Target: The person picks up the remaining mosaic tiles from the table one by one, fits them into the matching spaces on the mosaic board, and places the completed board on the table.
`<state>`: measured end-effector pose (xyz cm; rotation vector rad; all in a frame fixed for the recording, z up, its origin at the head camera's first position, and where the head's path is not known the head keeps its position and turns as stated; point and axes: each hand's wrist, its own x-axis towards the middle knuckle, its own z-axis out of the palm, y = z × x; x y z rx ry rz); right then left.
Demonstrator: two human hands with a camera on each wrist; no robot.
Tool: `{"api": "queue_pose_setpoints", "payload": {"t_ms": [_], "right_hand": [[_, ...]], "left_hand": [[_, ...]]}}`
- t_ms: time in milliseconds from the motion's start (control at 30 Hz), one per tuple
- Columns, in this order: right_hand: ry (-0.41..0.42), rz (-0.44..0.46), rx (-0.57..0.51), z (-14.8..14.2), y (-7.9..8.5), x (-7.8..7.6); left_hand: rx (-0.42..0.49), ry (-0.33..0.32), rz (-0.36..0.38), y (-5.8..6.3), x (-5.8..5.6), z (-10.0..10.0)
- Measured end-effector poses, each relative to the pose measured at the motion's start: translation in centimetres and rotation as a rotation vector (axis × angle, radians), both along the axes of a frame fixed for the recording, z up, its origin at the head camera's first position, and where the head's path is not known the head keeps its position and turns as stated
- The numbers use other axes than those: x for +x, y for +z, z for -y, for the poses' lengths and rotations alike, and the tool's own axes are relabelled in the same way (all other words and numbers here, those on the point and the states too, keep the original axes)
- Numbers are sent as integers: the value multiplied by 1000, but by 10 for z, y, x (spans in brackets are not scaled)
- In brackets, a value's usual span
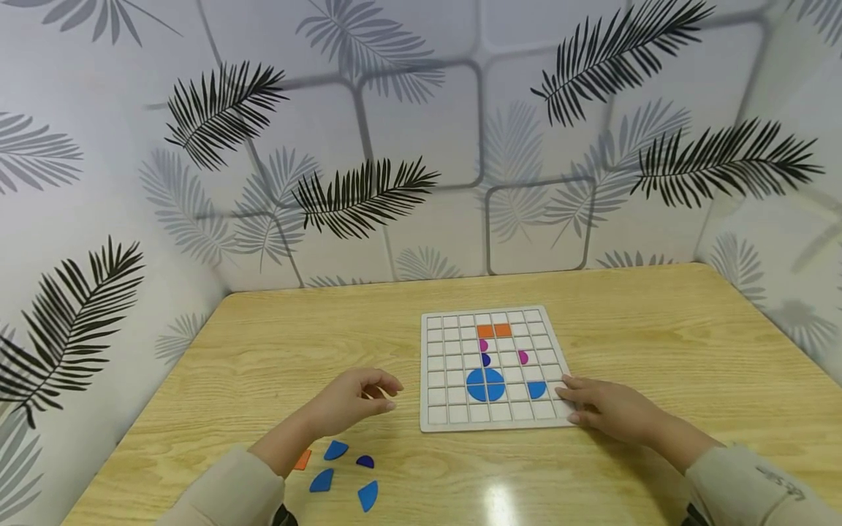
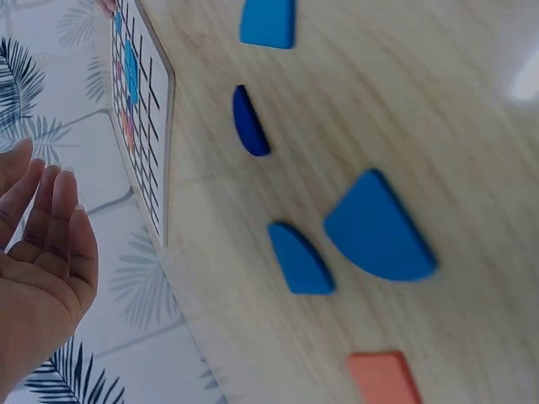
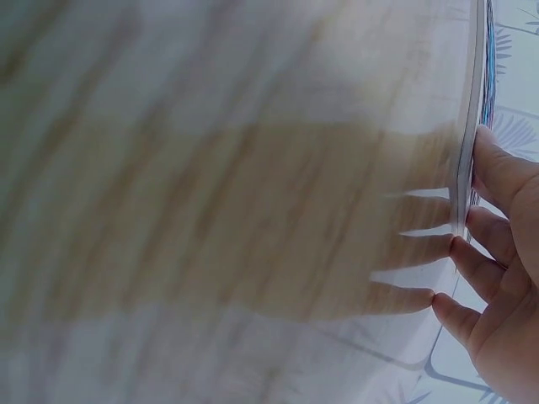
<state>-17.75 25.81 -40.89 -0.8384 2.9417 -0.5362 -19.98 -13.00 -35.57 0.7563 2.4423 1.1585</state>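
A white grid board (image 1: 454,380) lies on the wooden table; it holds two orange squares (image 1: 493,330), a blue circle (image 1: 486,385), a blue quarter piece (image 1: 536,389) and small magenta and dark blue pieces. My right hand (image 1: 595,405) rests at the board's front right corner, fingers relaxed against its edge (image 3: 468,126). My left hand (image 1: 368,394) hovers left of the board, fingers loosely bent, holding nothing. In the left wrist view the left hand's palm (image 2: 42,252) is bare. Loose blue pieces (image 1: 335,449) (image 2: 379,240), a dark blue one (image 1: 365,462) and an orange one (image 1: 302,459) lie by my left forearm.
Leaf-patterned walls close in the table at the back and both sides. The table's front edge (image 1: 460,511) is near my sleeves. Bare wood (image 1: 691,351) stretches right of the board and behind it.
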Motion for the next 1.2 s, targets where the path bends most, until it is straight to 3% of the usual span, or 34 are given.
{"api": "queue_pose_setpoints", "payload": {"t_ms": [267, 600, 1200], "right_hand": [[-10, -8, 1, -1, -2, -1], [2, -12, 5, 0, -1, 0], [-12, 9, -3, -1, -1, -2]], "left_hand": [[-20, 68, 34, -7, 10, 26], [-62, 77, 92, -13, 16, 57], [-195, 33, 11, -30, 16, 69]]}}
